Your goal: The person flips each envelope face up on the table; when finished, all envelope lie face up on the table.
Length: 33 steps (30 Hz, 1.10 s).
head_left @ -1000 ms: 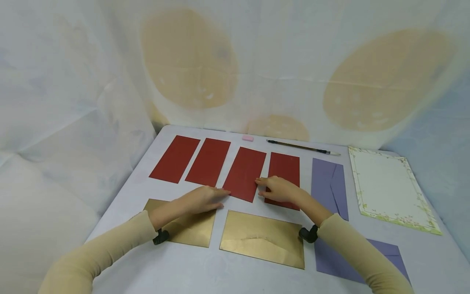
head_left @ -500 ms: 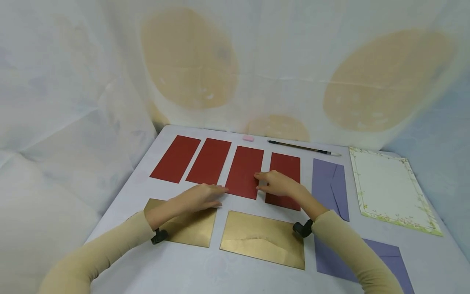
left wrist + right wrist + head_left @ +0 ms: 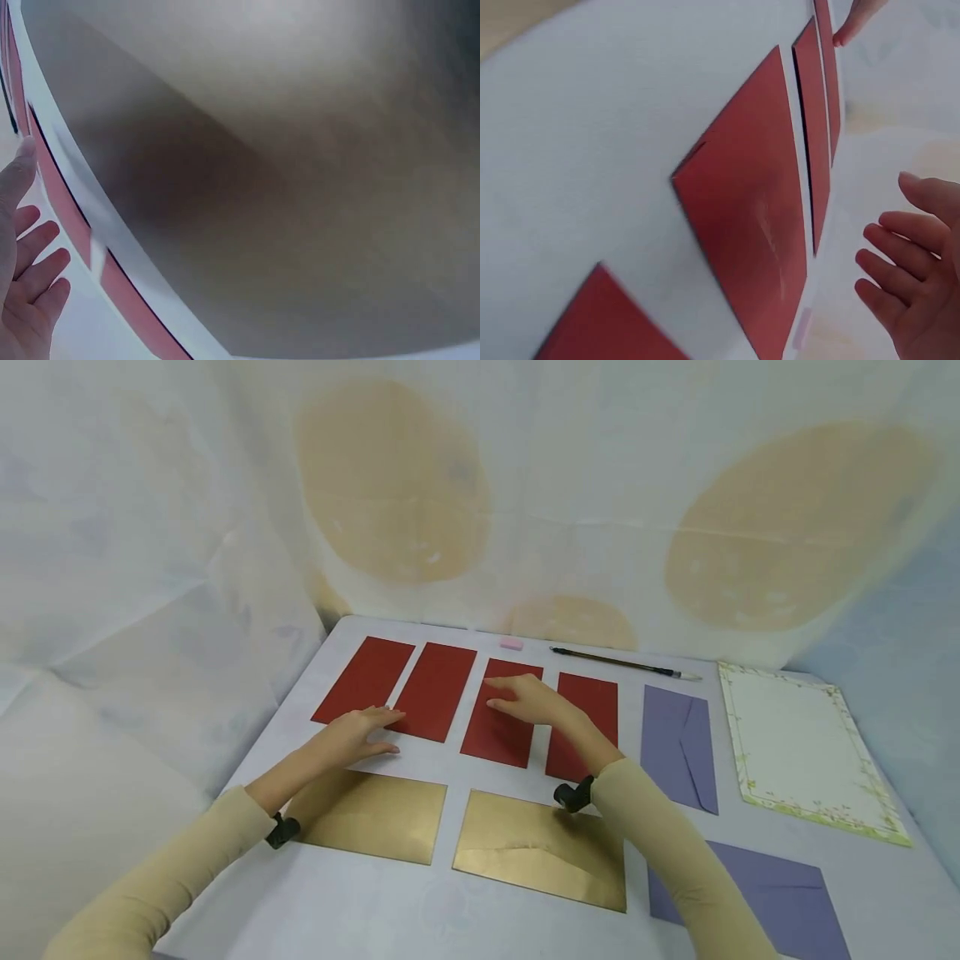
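Several red envelopes lie in a row across the white table. My left hand (image 3: pixel 341 739), fingers extended, hovers by the near ends of the leftmost red envelope (image 3: pixel 365 678) and the second red envelope (image 3: pixel 435 692). Whether its fingertips touch them I cannot tell. My right hand (image 3: pixel 534 700) is over the third red envelope (image 3: pixel 495 739), pointing left. The right wrist view has its fingers (image 3: pixel 900 259) loosely extended, holding nothing. A gold envelope (image 3: pixel 390 818) lies beneath the left wrist. The fourth red envelope (image 3: pixel 588 702) is partly covered by the right forearm.
A second gold envelope (image 3: pixel 536 852) is in front. To the right lie a purple envelope (image 3: pixel 667 743), another purple envelope (image 3: pixel 772 902) and a flower-bordered sheet (image 3: pixel 813 747). A pink eraser (image 3: pixel 512 644) and a writing brush (image 3: pixel 615 661) lie along the back.
Both hands have moved left, the right one also away from me. The third red envelope was straightened and shifted slightly back, and both hands have since left its edges.
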Available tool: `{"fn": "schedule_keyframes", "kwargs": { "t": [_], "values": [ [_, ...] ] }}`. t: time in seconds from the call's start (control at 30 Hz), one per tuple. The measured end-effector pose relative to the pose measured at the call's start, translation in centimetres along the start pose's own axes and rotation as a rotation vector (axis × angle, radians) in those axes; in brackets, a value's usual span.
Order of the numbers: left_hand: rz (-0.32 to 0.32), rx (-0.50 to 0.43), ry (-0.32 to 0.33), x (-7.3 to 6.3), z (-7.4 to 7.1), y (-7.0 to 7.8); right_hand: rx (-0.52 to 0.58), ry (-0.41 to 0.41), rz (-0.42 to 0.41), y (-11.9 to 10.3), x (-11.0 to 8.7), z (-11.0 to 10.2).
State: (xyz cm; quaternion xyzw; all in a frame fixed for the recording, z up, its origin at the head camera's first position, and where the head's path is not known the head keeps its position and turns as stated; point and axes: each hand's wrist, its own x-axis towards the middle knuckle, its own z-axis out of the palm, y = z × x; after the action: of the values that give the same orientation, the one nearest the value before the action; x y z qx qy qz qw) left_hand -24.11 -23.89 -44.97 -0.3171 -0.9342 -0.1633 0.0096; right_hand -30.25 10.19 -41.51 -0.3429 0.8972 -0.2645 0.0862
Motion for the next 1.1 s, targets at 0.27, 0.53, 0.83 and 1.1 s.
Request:
{"fn": "schedule_keyframes", "kwargs": {
  "t": [0.27, 0.53, 0.83, 1.1],
  "values": [
    [-0.055, 0.030, 0.022, 1.2, 0.8, -0.9, 0.065, 0.023, 0.052, 1.2, 5.1, 0.5],
    [-0.098, 0.041, 0.000, 2.5, 2.1, 0.3, -0.028, -0.026, 0.189, 1.5, 9.1, 0.7],
    [-0.108, 0.079, -0.018, 2.1, 2.3, 0.4, -0.097, -0.138, 0.287, 2.4, 11.4, 1.6],
    [0.187, 0.378, 0.032, 2.1, 1.9, 0.9, -0.097, -0.120, 0.286, 2.8, 11.4, 1.9]
  ]
}}
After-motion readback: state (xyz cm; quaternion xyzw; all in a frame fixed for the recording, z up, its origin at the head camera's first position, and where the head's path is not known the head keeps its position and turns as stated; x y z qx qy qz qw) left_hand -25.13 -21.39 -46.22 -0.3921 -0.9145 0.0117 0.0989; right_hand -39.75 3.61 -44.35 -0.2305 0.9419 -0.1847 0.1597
